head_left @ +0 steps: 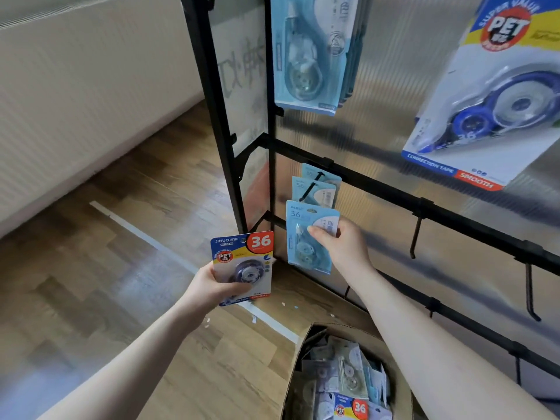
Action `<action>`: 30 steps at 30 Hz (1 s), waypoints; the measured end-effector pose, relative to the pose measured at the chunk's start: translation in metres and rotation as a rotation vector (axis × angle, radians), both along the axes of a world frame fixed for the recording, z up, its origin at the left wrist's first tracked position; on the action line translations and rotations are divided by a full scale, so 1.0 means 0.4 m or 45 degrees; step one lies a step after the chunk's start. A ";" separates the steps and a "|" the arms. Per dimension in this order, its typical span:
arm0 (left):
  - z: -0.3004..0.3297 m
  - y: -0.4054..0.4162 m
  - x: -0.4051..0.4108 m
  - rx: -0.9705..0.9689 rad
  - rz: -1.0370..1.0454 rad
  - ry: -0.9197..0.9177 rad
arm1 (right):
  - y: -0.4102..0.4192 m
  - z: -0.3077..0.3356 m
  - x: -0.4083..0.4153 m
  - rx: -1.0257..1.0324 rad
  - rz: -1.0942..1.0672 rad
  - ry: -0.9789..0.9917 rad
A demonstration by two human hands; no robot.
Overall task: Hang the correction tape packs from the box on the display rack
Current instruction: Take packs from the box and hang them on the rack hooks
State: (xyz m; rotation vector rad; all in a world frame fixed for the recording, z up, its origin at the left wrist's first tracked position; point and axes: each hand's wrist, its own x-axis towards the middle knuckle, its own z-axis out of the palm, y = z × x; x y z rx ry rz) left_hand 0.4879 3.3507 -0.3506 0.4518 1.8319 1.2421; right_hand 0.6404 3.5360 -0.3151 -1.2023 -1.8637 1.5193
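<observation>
Right hand (342, 247) pinches one pale pack (309, 237); left hand (212, 286) grips one PET pack (242, 265). Two packs (315, 189) hooked; box (303, 353) cut off.

**Rack and floor, as loaded**

Black display rack (378, 180) in front of me: light-blue packs (315, 189) on the hook at its left edge, another light-blue stack (306, 56) higher up, blue PET pack (485, 116) upper right. Wood floor (121, 237) carries the open cardboard box (303, 353) of packs at the rack's foot.

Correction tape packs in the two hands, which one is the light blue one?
The pack in the right hand, the light blue pack held up by the rack. The left hand holds a white pack with a red 36.
</observation>
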 end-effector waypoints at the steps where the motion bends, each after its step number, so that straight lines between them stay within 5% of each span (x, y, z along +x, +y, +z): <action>1: -0.005 -0.003 -0.010 -0.006 0.003 0.003 | 0.004 -0.002 -0.013 0.012 0.007 -0.004; 16: -0.029 0.026 -0.061 -0.049 -0.010 -0.032 | 0.052 -0.050 -0.081 -0.047 -0.024 -0.035; 30: -0.004 0.061 -0.064 -0.045 -0.083 -0.009 | 0.116 -0.019 -0.105 0.207 -0.086 -0.350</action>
